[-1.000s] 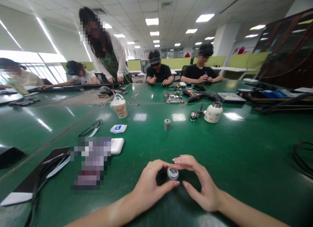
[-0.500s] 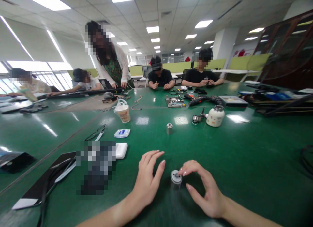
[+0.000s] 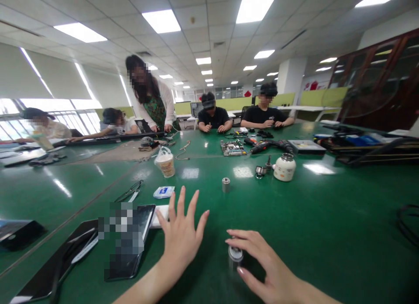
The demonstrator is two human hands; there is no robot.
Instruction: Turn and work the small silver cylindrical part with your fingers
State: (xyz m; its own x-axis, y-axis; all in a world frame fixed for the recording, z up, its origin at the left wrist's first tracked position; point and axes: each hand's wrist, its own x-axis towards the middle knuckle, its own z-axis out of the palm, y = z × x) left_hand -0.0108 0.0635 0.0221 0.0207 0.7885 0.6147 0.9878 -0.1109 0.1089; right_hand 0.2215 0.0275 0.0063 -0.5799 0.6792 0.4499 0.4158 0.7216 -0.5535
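Note:
A small grey metal cylinder stands upright on the green table close in front of me. My right hand curls around it, thumb and fingers touching its sides. My left hand hovers to the left of it with fingers spread and nothing in it, above the table near a white case. A second small metal cylinder stands further out in the middle of the table.
A phone lies left of my left hand. A plastic-wrapped cup, a white round jar, a blue-white packet, a circuit board and tools sit further out. Several people work at the far edge.
My left hand has let go of the cylinder, lifted and spread open toward the left. My right hand stays at the cylinder. The view has tilted upward.

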